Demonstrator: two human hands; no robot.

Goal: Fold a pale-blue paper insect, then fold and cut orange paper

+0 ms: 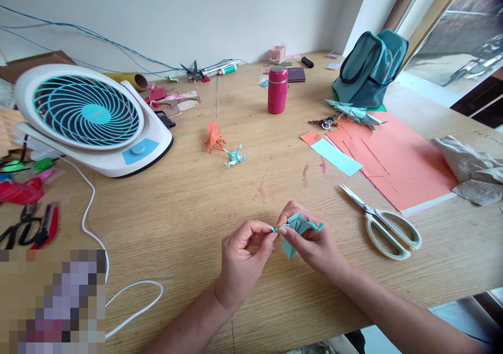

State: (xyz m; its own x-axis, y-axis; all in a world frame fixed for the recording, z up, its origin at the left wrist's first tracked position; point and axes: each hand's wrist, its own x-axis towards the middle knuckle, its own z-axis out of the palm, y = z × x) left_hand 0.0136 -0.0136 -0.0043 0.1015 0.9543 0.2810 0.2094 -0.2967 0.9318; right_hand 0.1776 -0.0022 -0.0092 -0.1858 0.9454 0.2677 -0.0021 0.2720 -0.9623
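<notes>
Near the front of the wooden table, both my hands hold one small folded piece of light-blue origami paper. My left hand pinches a thin tip of it between thumb and forefinger. Around the body of the fold, my right hand is closed, its thumb on the near side; part of the paper is hidden by those fingers. Farther off on the table stand an orange origami figure and a small light-blue origami figure. Scissors with pale handles lie to the right of my right hand.
A white fan stands at the left, its white cord trailing forward. A magenta flask stands at the back. On the right are orange paper sheets, a light-blue strip, keys, a larger blue origami figure and a teal bag.
</notes>
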